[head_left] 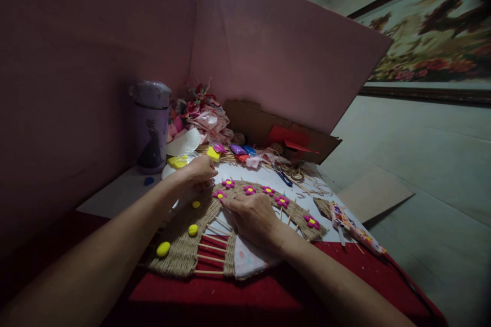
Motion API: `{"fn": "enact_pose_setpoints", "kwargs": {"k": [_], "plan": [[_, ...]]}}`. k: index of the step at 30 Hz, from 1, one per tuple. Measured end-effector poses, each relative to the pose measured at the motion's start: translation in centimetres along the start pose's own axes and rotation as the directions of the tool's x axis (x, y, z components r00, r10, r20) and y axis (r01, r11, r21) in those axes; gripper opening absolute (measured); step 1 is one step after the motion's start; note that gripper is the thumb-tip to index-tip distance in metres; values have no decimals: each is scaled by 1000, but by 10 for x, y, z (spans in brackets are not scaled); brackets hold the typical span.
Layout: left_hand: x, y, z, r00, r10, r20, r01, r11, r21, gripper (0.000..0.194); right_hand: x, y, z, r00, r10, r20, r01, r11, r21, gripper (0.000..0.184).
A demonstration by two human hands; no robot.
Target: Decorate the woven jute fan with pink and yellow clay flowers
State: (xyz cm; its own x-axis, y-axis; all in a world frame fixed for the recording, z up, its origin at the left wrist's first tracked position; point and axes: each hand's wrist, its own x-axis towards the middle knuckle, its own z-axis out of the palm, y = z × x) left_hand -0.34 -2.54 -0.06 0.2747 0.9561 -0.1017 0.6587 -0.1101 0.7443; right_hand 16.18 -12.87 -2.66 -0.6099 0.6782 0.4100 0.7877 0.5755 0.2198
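Note:
A fan-shaped woven piece of twine and thin sticks (180, 258) lies across the table's front. Magenta clay flowers with yellow centres, such as this clay flower (282, 201), dot its curved band. Yellow clay discs (163, 249) sit on its left part. My right hand (255, 217) rests over the piece, index finger stretched out and its tip touching a magenta flower (220, 194); the other fingers curl beneath. Above the band's far edge, my left hand (202, 171) is closed, fingers drawn together. Whatever it may hold is hidden.
Behind my hands are yellow clay (213, 154), purple clay (238, 149) and scissors (283, 176). A purple lidded container (151, 127) stands at left. On the right lies a flower-patterned glue gun (355, 227). A cardboard piece (249, 117) and pink panels (276, 46) close off the back.

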Motion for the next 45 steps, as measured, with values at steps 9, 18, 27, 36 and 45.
{"fn": "enact_pose_setpoints", "kwargs": {"k": [9,18,27,36,45], "plan": [[1,0,2,998,-61,22,58,992,108,16,-6,1,-9,998,36,43,-37,999,38,21],[4,0,4,998,-64,21,61,988,144,20,-6,1,-5,996,2,86,-5,999,36,21],[3,-1,4,998,-55,20,52,989,139,19,-1,1,-6,996,-19,82,18,1000,8,25],[5,-3,5,999,-51,14,49,989,136,18,-3,5,-9,999,-5,34,2,996,84,29],[3,-1,5,998,-57,15,55,990,133,18,3,4,-8,999,0,37,-2,999,52,29]]}}
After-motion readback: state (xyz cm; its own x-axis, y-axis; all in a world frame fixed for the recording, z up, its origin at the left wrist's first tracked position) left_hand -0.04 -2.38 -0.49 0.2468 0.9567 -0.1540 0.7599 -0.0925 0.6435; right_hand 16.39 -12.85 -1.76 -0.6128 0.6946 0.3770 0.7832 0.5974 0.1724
